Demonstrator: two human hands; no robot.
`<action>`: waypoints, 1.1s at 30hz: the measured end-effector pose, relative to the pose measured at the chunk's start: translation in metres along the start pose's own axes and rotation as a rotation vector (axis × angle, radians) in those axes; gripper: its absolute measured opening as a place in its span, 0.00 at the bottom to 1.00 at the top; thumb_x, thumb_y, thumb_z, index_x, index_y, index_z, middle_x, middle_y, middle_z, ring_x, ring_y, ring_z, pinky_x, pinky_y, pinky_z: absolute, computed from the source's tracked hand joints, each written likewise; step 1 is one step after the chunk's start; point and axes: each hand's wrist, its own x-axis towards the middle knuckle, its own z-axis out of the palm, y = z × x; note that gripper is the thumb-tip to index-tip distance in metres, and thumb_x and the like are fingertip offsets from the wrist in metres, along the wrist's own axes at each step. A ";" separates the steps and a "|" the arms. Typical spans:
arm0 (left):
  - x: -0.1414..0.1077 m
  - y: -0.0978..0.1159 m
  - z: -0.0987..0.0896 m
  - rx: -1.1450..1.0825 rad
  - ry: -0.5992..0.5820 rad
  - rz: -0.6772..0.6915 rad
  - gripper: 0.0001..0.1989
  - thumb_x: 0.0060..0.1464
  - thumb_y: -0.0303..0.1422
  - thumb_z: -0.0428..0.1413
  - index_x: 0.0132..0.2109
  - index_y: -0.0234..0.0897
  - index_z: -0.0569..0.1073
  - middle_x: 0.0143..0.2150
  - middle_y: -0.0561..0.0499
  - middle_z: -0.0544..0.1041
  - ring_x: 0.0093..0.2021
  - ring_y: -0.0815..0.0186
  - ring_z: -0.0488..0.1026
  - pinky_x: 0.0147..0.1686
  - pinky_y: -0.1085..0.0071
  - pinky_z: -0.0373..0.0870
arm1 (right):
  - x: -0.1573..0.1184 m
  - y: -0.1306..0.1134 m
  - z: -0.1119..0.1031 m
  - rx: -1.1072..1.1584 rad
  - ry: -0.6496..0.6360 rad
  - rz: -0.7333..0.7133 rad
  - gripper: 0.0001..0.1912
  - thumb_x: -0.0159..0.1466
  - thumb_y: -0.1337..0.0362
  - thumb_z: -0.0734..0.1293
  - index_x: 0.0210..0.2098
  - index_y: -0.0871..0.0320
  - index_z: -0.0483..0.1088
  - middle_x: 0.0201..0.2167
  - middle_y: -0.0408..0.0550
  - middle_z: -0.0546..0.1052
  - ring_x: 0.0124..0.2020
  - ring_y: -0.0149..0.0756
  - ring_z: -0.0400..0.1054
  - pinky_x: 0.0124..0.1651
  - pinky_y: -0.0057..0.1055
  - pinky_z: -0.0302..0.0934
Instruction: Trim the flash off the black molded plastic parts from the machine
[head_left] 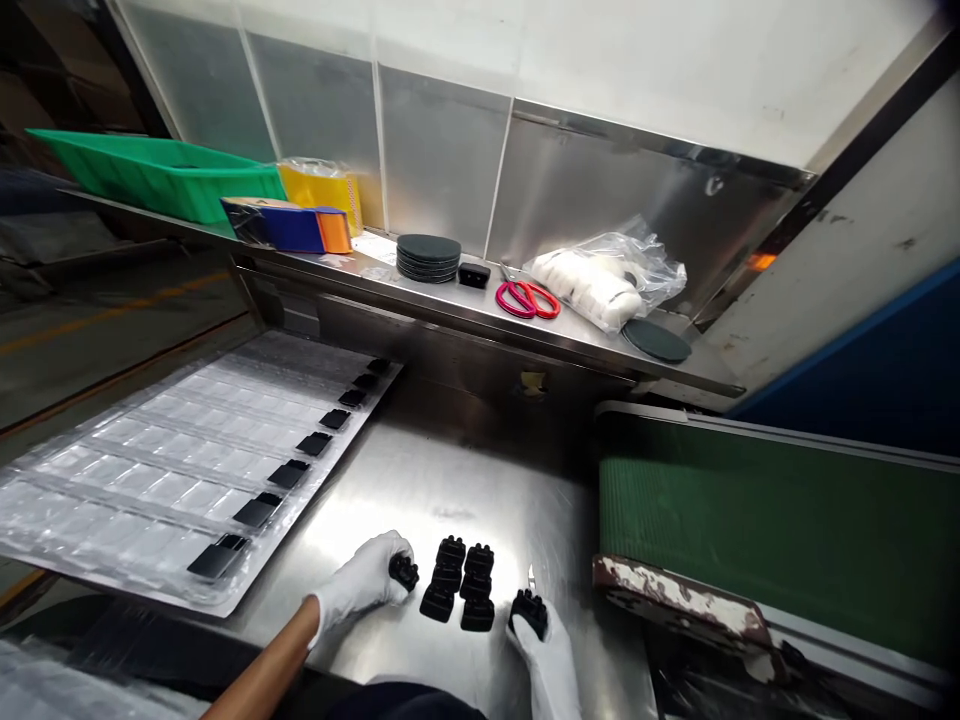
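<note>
My left hand [367,575], in a white glove, is closed around a small black plastic part [403,572] with knobbly edges. My right hand [551,655], gloved too, grips another black plastic part [529,612] by its sides. Just beyond that part a small pointed metal blade [532,577] shows; whether my right hand holds it or it lies on the table I cannot tell. Between my hands, two short columns of similar black parts [448,577] lie on the shiny metal table [420,470].
On the left lies a clear plastic tray [150,450] with black pieces along its right edge. A green conveyor belt [780,520] runs at right. The back shelf carries red-handled scissors [527,299], dark discs [428,258], a bag of white items [592,285], boxes [292,228] and a green bin [172,180].
</note>
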 end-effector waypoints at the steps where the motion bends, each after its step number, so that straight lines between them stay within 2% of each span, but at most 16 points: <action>1: 0.005 -0.004 0.002 0.036 0.014 0.002 0.14 0.41 0.19 0.63 0.38 0.32 0.74 0.45 0.49 0.74 0.43 0.62 0.71 0.46 0.63 0.70 | 0.006 0.003 0.001 -0.045 0.013 -0.040 0.27 0.50 0.52 0.75 0.45 0.59 0.73 0.43 0.55 0.80 0.49 0.53 0.76 0.52 0.45 0.71; 4: 0.019 -0.011 0.006 0.132 0.033 0.024 0.15 0.41 0.19 0.62 0.40 0.32 0.75 0.46 0.48 0.73 0.46 0.60 0.69 0.50 0.61 0.68 | 0.026 0.010 0.003 -0.198 0.019 -0.136 0.21 0.50 0.57 0.72 0.42 0.59 0.75 0.41 0.53 0.81 0.45 0.52 0.77 0.48 0.44 0.72; 6: 0.025 -0.012 0.004 0.176 0.034 0.019 0.15 0.42 0.21 0.62 0.41 0.32 0.76 0.46 0.47 0.74 0.46 0.60 0.70 0.49 0.60 0.68 | 0.037 0.013 0.002 -0.306 0.013 -0.186 0.20 0.49 0.61 0.70 0.41 0.61 0.76 0.39 0.53 0.82 0.45 0.53 0.77 0.51 0.45 0.71; 8: 0.026 -0.012 0.002 0.210 0.043 0.025 0.20 0.40 0.21 0.63 0.45 0.33 0.77 0.47 0.46 0.75 0.46 0.58 0.71 0.49 0.59 0.68 | 0.043 0.014 -0.001 -0.414 0.014 -0.236 0.25 0.50 0.64 0.69 0.48 0.63 0.76 0.44 0.57 0.81 0.49 0.54 0.75 0.58 0.47 0.67; 10: 0.020 -0.009 0.000 0.238 0.092 0.064 0.30 0.40 0.22 0.63 0.54 0.36 0.76 0.52 0.45 0.75 0.52 0.55 0.69 0.55 0.56 0.65 | 0.042 0.012 -0.006 -0.514 0.012 -0.294 0.32 0.53 0.66 0.66 0.58 0.64 0.71 0.50 0.59 0.79 0.54 0.54 0.73 0.64 0.49 0.61; 12: 0.008 -0.005 0.004 0.259 0.170 0.114 0.31 0.46 0.27 0.62 0.60 0.38 0.73 0.55 0.44 0.73 0.57 0.52 0.66 0.61 0.54 0.59 | 0.034 0.008 -0.009 -0.608 0.027 -0.373 0.33 0.57 0.66 0.65 0.63 0.63 0.67 0.56 0.61 0.75 0.60 0.56 0.68 0.67 0.54 0.54; 14: -0.006 -0.003 0.016 0.275 0.212 0.163 0.21 0.57 0.33 0.56 0.58 0.39 0.75 0.52 0.43 0.74 0.55 0.52 0.67 0.59 0.54 0.59 | 0.021 0.005 -0.010 -0.695 0.043 -0.466 0.29 0.61 0.65 0.64 0.62 0.62 0.69 0.58 0.62 0.73 0.63 0.58 0.63 0.68 0.57 0.52; 16: -0.017 -0.004 0.035 0.286 0.190 0.205 0.18 0.61 0.35 0.52 0.54 0.40 0.78 0.46 0.44 0.76 0.48 0.54 0.69 0.53 0.55 0.64 | 0.007 0.007 -0.006 -0.772 0.014 -0.542 0.26 0.64 0.64 0.63 0.60 0.59 0.72 0.54 0.61 0.74 0.58 0.57 0.66 0.64 0.57 0.57; 19: -0.022 -0.013 0.067 0.279 0.143 0.226 0.24 0.56 0.30 0.56 0.59 0.43 0.75 0.46 0.42 0.75 0.46 0.53 0.70 0.50 0.54 0.66 | -0.009 0.021 0.003 -0.866 -0.078 -0.589 0.26 0.63 0.65 0.64 0.61 0.52 0.72 0.49 0.58 0.76 0.49 0.54 0.71 0.54 0.54 0.66; 21: -0.020 -0.022 0.084 0.255 0.138 0.221 0.26 0.51 0.27 0.57 0.59 0.42 0.74 0.49 0.41 0.74 0.48 0.50 0.70 0.50 0.53 0.66 | -0.016 0.036 0.009 -0.899 -0.095 -0.592 0.27 0.62 0.65 0.65 0.61 0.50 0.71 0.53 0.60 0.74 0.51 0.56 0.71 0.53 0.55 0.67; 24: -0.015 -0.034 0.099 0.169 0.122 0.239 0.23 0.46 0.25 0.58 0.51 0.43 0.76 0.52 0.43 0.74 0.52 0.48 0.69 0.53 0.52 0.63 | -0.020 0.056 0.011 -0.869 -0.075 -0.589 0.22 0.62 0.61 0.66 0.54 0.58 0.76 0.52 0.64 0.75 0.53 0.61 0.70 0.56 0.59 0.65; 26: -0.013 -0.039 0.103 0.072 0.103 0.242 0.18 0.44 0.24 0.59 0.45 0.42 0.76 0.48 0.45 0.76 0.50 0.49 0.68 0.54 0.51 0.61 | -0.022 0.064 0.010 -0.810 -0.048 -0.580 0.18 0.60 0.59 0.68 0.47 0.61 0.78 0.47 0.64 0.78 0.50 0.60 0.73 0.55 0.59 0.66; 28: -0.014 -0.039 0.105 -0.057 0.107 0.216 0.15 0.42 0.25 0.58 0.41 0.40 0.73 0.43 0.45 0.75 0.47 0.49 0.68 0.53 0.50 0.60 | -0.025 0.065 0.009 -0.739 -0.013 -0.550 0.15 0.59 0.58 0.69 0.41 0.60 0.78 0.41 0.61 0.80 0.46 0.58 0.75 0.53 0.58 0.68; 30: -0.017 -0.033 0.103 -0.234 0.097 0.179 0.13 0.44 0.26 0.57 0.40 0.39 0.70 0.39 0.47 0.72 0.42 0.53 0.67 0.48 0.52 0.62 | -0.028 0.057 0.009 -0.664 0.007 -0.496 0.14 0.58 0.58 0.69 0.40 0.58 0.76 0.38 0.57 0.80 0.42 0.55 0.76 0.49 0.53 0.71; 33: -0.027 -0.013 0.094 -0.565 0.013 0.169 0.12 0.48 0.30 0.55 0.41 0.40 0.62 0.35 0.52 0.67 0.37 0.62 0.65 0.40 0.62 0.65 | -0.031 0.027 0.012 -0.552 -0.012 -0.395 0.15 0.60 0.60 0.68 0.45 0.58 0.74 0.38 0.54 0.81 0.41 0.48 0.78 0.45 0.44 0.74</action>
